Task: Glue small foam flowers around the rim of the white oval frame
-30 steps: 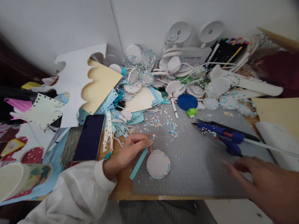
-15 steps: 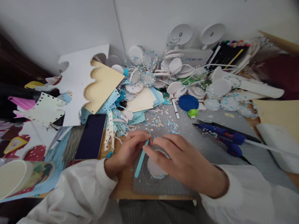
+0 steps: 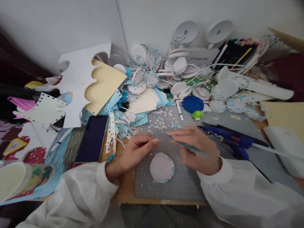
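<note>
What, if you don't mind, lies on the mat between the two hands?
In the head view, the white paper disc lies between and just below the left hand and right hand, on the grey cutting mat.

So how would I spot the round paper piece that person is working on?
Find the grey cutting mat at the near table edge. The white paper disc lies flat on it, just below and between the left hand and right hand. Unlike the discs heaped by the wall, it lies alone, with a blue-speckled rim.
</note>
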Demonstrator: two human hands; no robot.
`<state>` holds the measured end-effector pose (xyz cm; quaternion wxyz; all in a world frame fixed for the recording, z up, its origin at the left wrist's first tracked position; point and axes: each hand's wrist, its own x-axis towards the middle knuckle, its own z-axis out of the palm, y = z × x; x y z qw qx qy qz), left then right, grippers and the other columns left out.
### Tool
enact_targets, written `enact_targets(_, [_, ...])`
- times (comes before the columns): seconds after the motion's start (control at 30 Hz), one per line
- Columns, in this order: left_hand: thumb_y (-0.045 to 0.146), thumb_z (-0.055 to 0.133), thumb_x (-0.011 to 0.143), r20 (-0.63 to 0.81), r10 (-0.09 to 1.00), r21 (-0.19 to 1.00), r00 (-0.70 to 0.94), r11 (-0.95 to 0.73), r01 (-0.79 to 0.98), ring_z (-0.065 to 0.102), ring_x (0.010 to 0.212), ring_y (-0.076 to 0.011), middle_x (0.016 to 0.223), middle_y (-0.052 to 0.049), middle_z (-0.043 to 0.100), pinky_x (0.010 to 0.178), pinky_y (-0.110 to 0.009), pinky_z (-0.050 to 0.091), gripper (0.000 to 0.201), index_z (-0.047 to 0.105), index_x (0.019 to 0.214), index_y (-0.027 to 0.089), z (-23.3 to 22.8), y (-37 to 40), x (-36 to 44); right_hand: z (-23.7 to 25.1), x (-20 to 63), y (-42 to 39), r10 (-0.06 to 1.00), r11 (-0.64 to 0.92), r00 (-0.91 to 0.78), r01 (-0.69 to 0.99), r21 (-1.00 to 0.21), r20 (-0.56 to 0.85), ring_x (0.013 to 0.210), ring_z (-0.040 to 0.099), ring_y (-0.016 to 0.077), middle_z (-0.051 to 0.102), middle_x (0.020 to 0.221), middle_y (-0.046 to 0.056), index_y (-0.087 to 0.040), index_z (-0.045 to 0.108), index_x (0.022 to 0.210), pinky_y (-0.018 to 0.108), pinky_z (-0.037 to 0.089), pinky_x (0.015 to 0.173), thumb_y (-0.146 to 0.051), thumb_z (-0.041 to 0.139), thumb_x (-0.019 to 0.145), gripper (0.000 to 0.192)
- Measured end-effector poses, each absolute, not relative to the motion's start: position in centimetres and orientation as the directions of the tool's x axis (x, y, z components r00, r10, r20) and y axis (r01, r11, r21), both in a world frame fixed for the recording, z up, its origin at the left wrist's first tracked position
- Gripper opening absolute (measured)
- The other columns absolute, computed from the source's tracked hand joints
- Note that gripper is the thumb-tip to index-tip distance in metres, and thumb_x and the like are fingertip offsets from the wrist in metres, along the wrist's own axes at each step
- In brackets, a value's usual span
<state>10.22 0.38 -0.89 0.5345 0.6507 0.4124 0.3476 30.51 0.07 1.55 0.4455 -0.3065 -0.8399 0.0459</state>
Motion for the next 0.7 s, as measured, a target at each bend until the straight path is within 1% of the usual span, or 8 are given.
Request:
enact_targets(0.07, [0.03, 0.052, 0.092, 0.151, 0.883, 0.898, 0.444, -0.31, 0.313, 0.047, 0.061, -0.0121, 0.062, -0.001, 0.053, 0.061, -0.025, 0.034, 0.031, 0.067, 0.069, 0.014, -0.7, 0.7, 10.0, 0.6, 31.2, 0.0, 0.69, 0.694, -0.213, 0.466, -0.549, 0.691, 0.082, 0.067, 0.0193, 0.071, 0.088, 0.003, -0.026, 0.057, 0.096, 0.037, 0.056, 0.072, -0.005, 0.058, 0.082, 0.025])
enact_targets(0.13, [0.028, 0.05, 0.093, 0.241, 0.827, 0.769, 0.509, -0.483, 0.42, 0.047, 0.063, -0.0135, 0.061, -0.001, 0.053, 0.064, -0.027, 0.034, 0.031, 0.064, 0.068, 0.015, -0.8, 1.0, 9.7, -0.2, 31.5, -0.1, 0.774, 0.59, -0.069, 0.438, -0.678, 0.629, 0.081, 0.067, 0.0205, 0.069, 0.085, 0.003, -0.026, 0.057, 0.094, 0.039, 0.056, 0.073, -0.007, 0.061, 0.081, 0.023])
enact_targets(0.23, [0.027, 0.049, 0.094, 0.222, 0.717, 0.606, 0.661, -0.632, 0.483, 0.051, 0.073, -0.0164, 0.072, -0.004, 0.06, 0.072, -0.03, 0.033, 0.027, 0.066, 0.077, 0.016, -1.1, 1.3, 9.4, -0.8, 31.6, -0.2, 0.851, 0.491, 0.025, 0.32, -0.81, 0.525, 0.078, 0.068, 0.0205, 0.066, 0.083, 0.003, -0.025, 0.056, 0.091, 0.038, 0.057, 0.068, -0.011, 0.059, 0.084, 0.016])
enact_targets(0.3, [0.029, 0.049, 0.094, 0.16, 0.656, 0.549, 0.738, -0.68, 0.486, 0.052, 0.078, -0.0178, 0.079, -0.005, 0.062, 0.076, -0.031, 0.032, 0.024, 0.067, 0.084, 0.017, -1.0, 1.5, 9.3, -0.8, 31.5, -0.3, 0.881, 0.45, 0.038, 0.239, -0.861, 0.471, 0.075, 0.068, 0.0201, 0.066, 0.082, 0.004, -0.025, 0.055, 0.09, 0.036, 0.057, 0.064, -0.013, 0.058, 0.085, 0.013])
enact_targets(0.43, [0.038, 0.051, 0.092, 0.074, 0.59, 0.51, 0.804, -0.716, 0.478, 0.052, 0.085, -0.0202, 0.087, -0.006, 0.062, 0.08, -0.034, 0.03, 0.026, 0.066, 0.094, 0.018, -0.5, 1.5, 9.3, -0.4, 31.3, -0.4, 0.898, 0.426, 0.034, 0.178, -0.887, 0.438, 0.074, 0.066, 0.0199, 0.066, 0.082, 0.005, -0.024, 0.053, 0.089, 0.036, 0.057, 0.062, -0.015, 0.057, 0.086, 0.011])
enact_targets(0.53, [0.049, 0.059, 0.085, 0.064, 0.544, 0.505, 0.836, -0.741, 0.443, 0.051, 0.089, -0.0224, 0.096, -0.008, 0.062, 0.082, -0.035, 0.029, 0.036, 0.064, 0.101, 0.018, -0.4, 1.6, 9.3, -0.2, 31.3, -0.6, 0.895, 0.438, 0.022, 0.135, -0.889, 0.445, 0.075, 0.066, 0.0186, 0.065, 0.082, 0.005, -0.023, 0.052, 0.09, 0.033, 0.056, 0.061, -0.015, 0.056, 0.087, 0.01])
enact_targets(0.63, [0.049, 0.063, 0.082, 0.046, 0.547, 0.554, 0.836, -0.71, 0.434, 0.05, 0.093, -0.0231, 0.101, -0.008, 0.062, 0.084, -0.036, 0.029, 0.037, 0.062, 0.103, 0.019, -0.6, 1.5, 9.4, 0.1, 31.2, -0.8, 0.889, 0.453, 0.019, 0.112, -0.884, 0.458, 0.076, 0.066, 0.0175, 0.064, 0.082, 0.003, -0.023, 0.052, 0.091, 0.032, 0.056, 0.064, -0.014, 0.056, 0.087, 0.01])
enact_targets(0.7, [0.046, 0.065, 0.082, 0.027, 0.571, 0.63, 0.82, -0.647, 0.43, 0.05, 0.094, -0.0226, 0.101, -0.007, 0.062, 0.085, -0.035, 0.031, 0.033, 0.061, 0.101, 0.019, -0.6, 1.3, 9.5, 0.3, 31.2, -0.8, 0.886, 0.459, 0.017, 0.101, -0.883, 0.462, 0.076, 0.066, 0.0172, 0.064, 0.081, 0.002, -0.023, 0.052, 0.091, 0.032, 0.056, 0.064, -0.016, 0.056, 0.087, 0.01])
